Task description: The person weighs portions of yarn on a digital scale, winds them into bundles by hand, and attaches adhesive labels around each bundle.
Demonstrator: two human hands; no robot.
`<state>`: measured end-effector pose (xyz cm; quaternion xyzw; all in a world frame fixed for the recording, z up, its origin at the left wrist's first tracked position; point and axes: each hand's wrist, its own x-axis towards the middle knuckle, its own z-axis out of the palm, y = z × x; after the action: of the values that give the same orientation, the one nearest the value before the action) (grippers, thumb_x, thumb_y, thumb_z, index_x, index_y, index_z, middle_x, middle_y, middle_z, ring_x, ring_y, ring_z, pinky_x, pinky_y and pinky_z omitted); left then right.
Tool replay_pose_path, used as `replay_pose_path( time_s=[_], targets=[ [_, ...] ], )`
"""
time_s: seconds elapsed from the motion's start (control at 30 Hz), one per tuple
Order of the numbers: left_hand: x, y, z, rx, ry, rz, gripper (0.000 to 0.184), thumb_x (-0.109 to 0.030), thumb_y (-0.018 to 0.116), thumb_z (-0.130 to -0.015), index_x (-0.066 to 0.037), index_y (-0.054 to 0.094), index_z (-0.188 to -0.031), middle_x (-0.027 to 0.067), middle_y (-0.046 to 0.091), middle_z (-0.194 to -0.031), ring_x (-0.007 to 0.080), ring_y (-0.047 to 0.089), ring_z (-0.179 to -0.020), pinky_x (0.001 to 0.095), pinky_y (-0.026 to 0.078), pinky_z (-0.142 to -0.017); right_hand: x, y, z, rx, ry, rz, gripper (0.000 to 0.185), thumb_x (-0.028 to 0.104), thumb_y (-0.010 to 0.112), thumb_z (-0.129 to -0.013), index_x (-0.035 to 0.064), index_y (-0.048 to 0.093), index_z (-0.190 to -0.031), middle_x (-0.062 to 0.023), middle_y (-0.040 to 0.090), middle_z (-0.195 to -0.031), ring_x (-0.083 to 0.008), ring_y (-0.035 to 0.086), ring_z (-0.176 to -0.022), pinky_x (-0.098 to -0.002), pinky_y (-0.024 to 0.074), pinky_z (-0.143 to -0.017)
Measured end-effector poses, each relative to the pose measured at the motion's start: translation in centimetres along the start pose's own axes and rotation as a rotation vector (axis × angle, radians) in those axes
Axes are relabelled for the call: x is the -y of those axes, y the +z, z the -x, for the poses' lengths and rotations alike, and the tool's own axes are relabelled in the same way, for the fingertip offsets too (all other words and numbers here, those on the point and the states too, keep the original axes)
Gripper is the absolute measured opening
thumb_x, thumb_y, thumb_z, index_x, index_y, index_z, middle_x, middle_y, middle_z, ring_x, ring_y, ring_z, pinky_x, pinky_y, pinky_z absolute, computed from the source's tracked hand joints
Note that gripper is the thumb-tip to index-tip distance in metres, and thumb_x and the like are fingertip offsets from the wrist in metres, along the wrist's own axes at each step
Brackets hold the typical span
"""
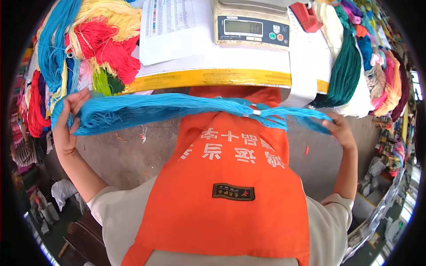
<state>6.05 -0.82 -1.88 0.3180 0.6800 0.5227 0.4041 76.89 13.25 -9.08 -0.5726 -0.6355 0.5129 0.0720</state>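
We hold a blue skein point(164, 106) across the middle of the frame, above an orange apron point(213, 221). At the left, our left hand point(69, 119), loosely curled with fingers apart, has its wide end; at the right, our right hand point(341, 128) pinches the narrow end. The tabletop point(204, 79) at the top carries a scale point(253, 29).

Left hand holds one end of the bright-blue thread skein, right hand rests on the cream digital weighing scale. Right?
No on the right hand: the head view shows it off the cream digital weighing scale, holding the opposite end of the bright-blue thread skein. Left hand holds one end, as stated.
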Motion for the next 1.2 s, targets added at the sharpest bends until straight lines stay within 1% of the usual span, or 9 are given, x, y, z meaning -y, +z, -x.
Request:
replay_pose_path(
  time_s=[0.13, 0.27, 0.3, 0.37, 0.5, 0.6, 0.63, 0.9, 1.2],
  targets=[
    [1.7, -0.5, -0.4, -0.061, 0.021, -0.089, 0.038, -0.030, 0.047, -0.104, 0.002, 0.060, -0.119, 0.0106, 0.071, -0.106, 0.0067, 0.056, -0.067, 0.0146, 0.024, -0.043, -2.8, 4.3, -0.6, 0.137, -0.252, 0.721, 0.022, 0.015, 0.076, -0.079, 0.0045, 0.067, -0.096, -0.0133, 0.068, -0.097, -0.0341, 0.063, -0.089, -0.0428, 0.0481, -0.077],
    [2.3, 4.9, -0.4, 0.214, 0.285, 0.198, 0.048, -0.040, 0.045, -0.104, 0.005, 0.057, -0.119, 0.0148, 0.072, -0.103, 0.0122, 0.058, -0.069, 0.0216, 0.040, -0.061, 9.2, 10.0, -4.3, 0.112, -0.646, 0.460, 0.014, 0.002, 0.071, -0.081, 0.0054, 0.064, -0.093, -0.0097, 0.066, -0.095, -0.0304, 0.062, -0.089, -0.0396, 0.0483, -0.079],
    [0.8, 8.5, 0.7, 0.206, 0.299, 0.173, 0.058, -0.047, 0.043, -0.103, 0.006, 0.055, -0.125, 0.0196, 0.069, -0.114, 0.0200, 0.064, -0.090, 0.0293, 0.044, -0.084, 12.7, 11.7, -4.9, 0.085, -0.766, 0.331, 0.014, 0.000, 0.071, -0.082, 0.0050, 0.064, -0.093, -0.0089, 0.064, -0.094, -0.0287, 0.062, -0.087, -0.0378, 0.0484, -0.077],
    [-1.3, 12.4, 0.1, 0.564, 0.452, 0.152, 0.100, -0.077, 0.050, -0.084, 0.005, 0.045, -0.140, 0.0214, 0.054, -0.139, 0.0268, 0.048, -0.133, 0.0349, 0.037, -0.107, 18.5, 15.2, -5.9, 0.062, -0.953, 0.087, 0.016, -0.002, 0.069, -0.084, 0.0043, 0.063, -0.097, -0.0072, 0.062, -0.096, -0.0205, 0.060, -0.081, -0.0307, 0.0477, -0.072],
    [-5.0, 18.6, 0.7, 0.761, 0.673, 0.094, 0.136, -0.093, 0.059, -0.052, 0.003, 0.039, -0.147, 0.0179, 0.038, -0.154, 0.0285, 0.032, -0.145, 0.0414, 0.023, -0.118, 27.6, 18.9, -6.3, 0.115, -0.766, -0.312, 0.026, 0.004, 0.073, -0.084, 0.0044, 0.061, -0.107, -0.0059, 0.056, -0.105, -0.0136, 0.058, -0.082, -0.0304, 0.0475, -0.070],
    [-4.7, 19.3, 0.6, 0.837, 0.560, 0.135, 0.133, -0.084, 0.072, -0.050, -0.003, 0.038, -0.150, 0.0124, 0.032, -0.158, 0.0282, 0.025, -0.148, 0.0426, 0.022, -0.118, 28.9, 20.6, -8.1, 0.232, -0.837, -0.349, 0.027, 0.012, 0.075, -0.084, 0.0029, 0.061, -0.105, -0.0057, 0.053, -0.106, -0.0132, 0.052, -0.075, -0.0283, 0.0442, -0.068],
    [-3.5, 19.2, 0.3, 0.899, 0.613, 0.274, 0.095, -0.051, 0.073, -0.078, 0.004, 0.038, -0.147, 0.0181, 0.030, -0.158, 0.0296, 0.029, -0.146, 0.0426, 0.024, -0.118, 28.4, 21.5, -8.8, 0.229, -0.884, -0.380, 0.022, 0.012, 0.073, -0.086, 0.0038, 0.061, -0.102, -0.0030, 0.056, -0.095, -0.0107, 0.049, -0.069, -0.0266, 0.0417, -0.062],
    [-1.8, 18.6, -0.2, 0.905, 0.280, 0.400, 0.125, -0.085, 0.064, -0.062, 0.005, 0.039, -0.146, 0.0190, 0.032, -0.156, 0.0256, 0.041, -0.139, 0.0403, 0.037, -0.111, 27.1, 19.3, -8.8, 0.458, -0.522, -0.662, 0.013, 0.015, 0.064, -0.096, 0.0059, 0.058, -0.103, 0.0035, 0.055, -0.075, -0.0023, 0.047, -0.066, -0.0213, 0.0378, -0.056],
    [-0.5, 21.4, 0.1, 0.688, 0.565, 0.187, 0.082, -0.068, 0.055, -0.088, 0.003, 0.055, -0.131, 0.0182, 0.047, -0.145, 0.0211, 0.050, -0.129, 0.0380, 0.041, -0.106, 25.5, 19.7, -9.4, 0.296, -0.694, -0.458, 0.018, 0.012, 0.066, -0.094, 0.0042, 0.059, -0.108, 0.0046, 0.060, -0.086, -0.0017, 0.051, -0.076, -0.0217, 0.0434, -0.067]
  ],
)
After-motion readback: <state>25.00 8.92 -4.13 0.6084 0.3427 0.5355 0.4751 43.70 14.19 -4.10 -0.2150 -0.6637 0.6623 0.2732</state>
